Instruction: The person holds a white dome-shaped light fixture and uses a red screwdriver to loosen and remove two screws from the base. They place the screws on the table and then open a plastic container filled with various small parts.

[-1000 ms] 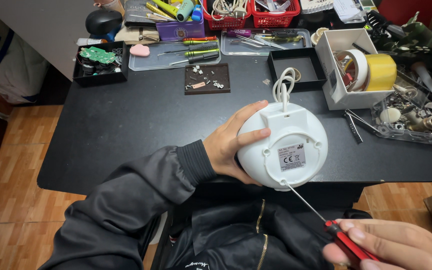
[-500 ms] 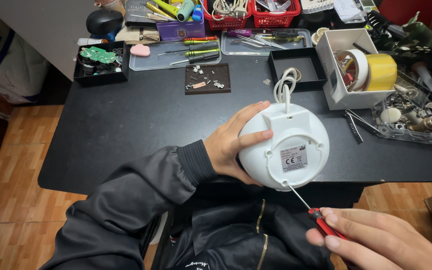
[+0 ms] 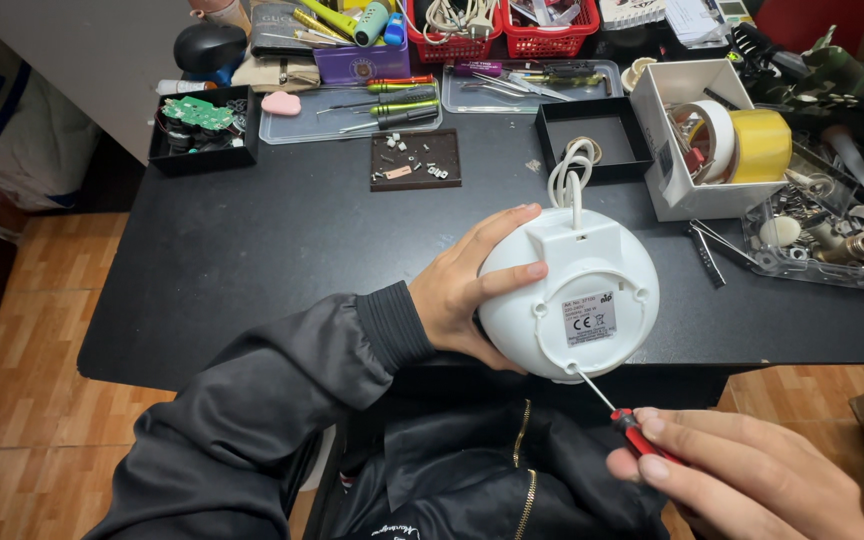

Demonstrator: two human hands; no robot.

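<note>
The round white appliance (image 3: 569, 297) sits tipped up at the near edge of the black table (image 3: 252, 240), its flat underside with the grey label facing the camera and its white cord (image 3: 570, 172) coiled just behind it; the left hand (image 3: 472, 290) cups its left flank, thumb laid across the base, fingers curled round the rim, clenched firmly on the shell. The right hand (image 3: 742, 480) is closed around the red-handled screwdriver (image 3: 617, 410), fingertips pinching the handle low in the frame; the thin shaft slants up to the bottom rim of the base, the tip seemingly seated in a recess there, though the screw itself is too small to make out. To do this well, one would judge, the shaft wants to line up straight with the screw, with steady pressure into the head so the tip cannot skip across the plastic; the left hand should brace the shell against the table edge so it does not roll.
</note>
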